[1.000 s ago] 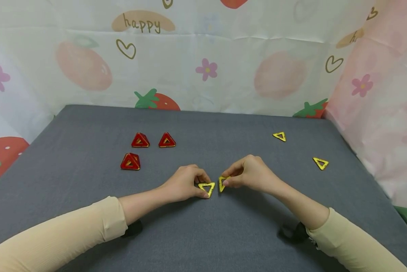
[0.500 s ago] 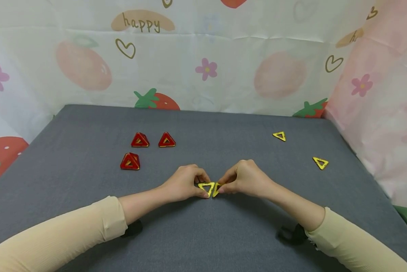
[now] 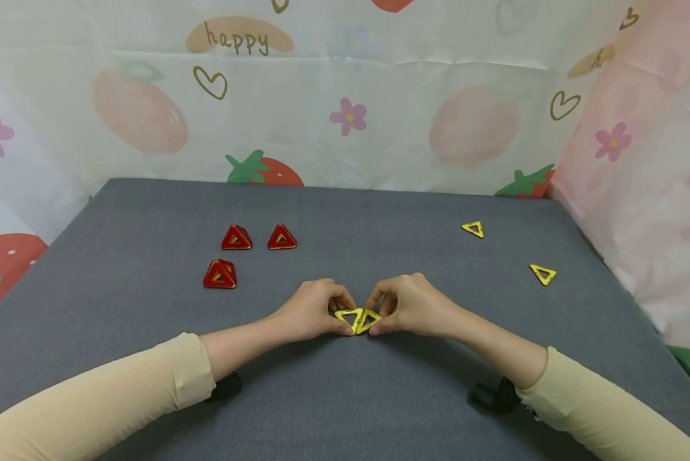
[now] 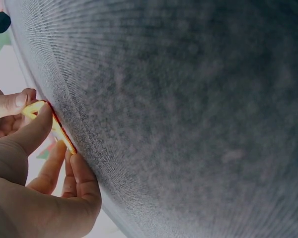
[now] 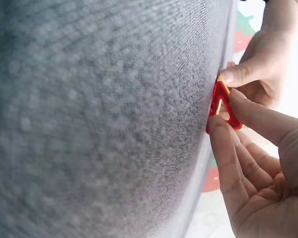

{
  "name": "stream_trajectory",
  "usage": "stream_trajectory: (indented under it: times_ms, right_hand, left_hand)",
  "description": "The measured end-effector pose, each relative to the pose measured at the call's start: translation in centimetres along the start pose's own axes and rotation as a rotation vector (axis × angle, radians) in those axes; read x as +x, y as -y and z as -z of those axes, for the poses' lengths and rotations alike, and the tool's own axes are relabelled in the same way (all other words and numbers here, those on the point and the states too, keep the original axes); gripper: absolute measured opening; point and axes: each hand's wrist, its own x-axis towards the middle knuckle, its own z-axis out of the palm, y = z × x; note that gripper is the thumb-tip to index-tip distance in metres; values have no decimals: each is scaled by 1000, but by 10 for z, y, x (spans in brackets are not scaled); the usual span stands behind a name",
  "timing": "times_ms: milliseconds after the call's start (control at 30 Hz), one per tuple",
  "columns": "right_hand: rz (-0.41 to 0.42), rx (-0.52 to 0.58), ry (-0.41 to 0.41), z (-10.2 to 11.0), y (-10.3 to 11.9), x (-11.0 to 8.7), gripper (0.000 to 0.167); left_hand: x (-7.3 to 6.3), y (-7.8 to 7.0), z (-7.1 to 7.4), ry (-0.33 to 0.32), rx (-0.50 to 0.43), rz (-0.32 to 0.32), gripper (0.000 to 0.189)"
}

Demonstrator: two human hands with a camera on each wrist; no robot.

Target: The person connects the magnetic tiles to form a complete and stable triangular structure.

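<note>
At the near middle of the table my left hand (image 3: 310, 312) pinches a yellow triangular tile (image 3: 349, 312) between thumb and fingers. My right hand (image 3: 416, 306) holds a second triangular tile (image 3: 362, 321) by its outer edge, standing tilted against the first. In the head view their edges meet or nearly meet. Each tile has an open triangular centre. The right wrist view shows a red face of a tile (image 5: 233, 122) between the fingertips. From the left wrist, a red edge (image 4: 64, 134) runs along the yellow piece, partly covered by the thumb.
Three red pyramids stand at left: a back-left pyramid (image 3: 237, 238), another pyramid (image 3: 282, 237) beside it, and a nearer pyramid (image 3: 220, 275). Two loose yellow triangles lie at right, one farther triangle (image 3: 480, 233) and one nearer triangle (image 3: 545, 282). A patterned curtain (image 3: 391, 83) hangs behind the grey table (image 3: 350, 397).
My right hand has moved left, bringing its tile from a small gap up against the left one and tilting it. My left hand has stayed almost still.
</note>
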Motion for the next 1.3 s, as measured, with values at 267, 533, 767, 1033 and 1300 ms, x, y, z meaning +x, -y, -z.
stream_trajectory:
  times_ms: [267,533,767,1033,1300]
  right_hand:
    - [10,-21,32,0,0,0,21]
    - [32,34,92,2,-1,-1,18]
    - [47,38,83,1,0,-1,13]
    - [99,35,67,0,2,-2,11]
    - [125,70,80,-2,4,0,10]
  left_hand:
    - [0,1,0,3,4,-15,31]
    - [0,4,3,37,-22,-56,30]
    - [-3,1,6,4,-18,-48,33]
    - [-16,-11,1,-36,20,-68,29]
    - [-16,-9,-4,-80,40,-164,18]
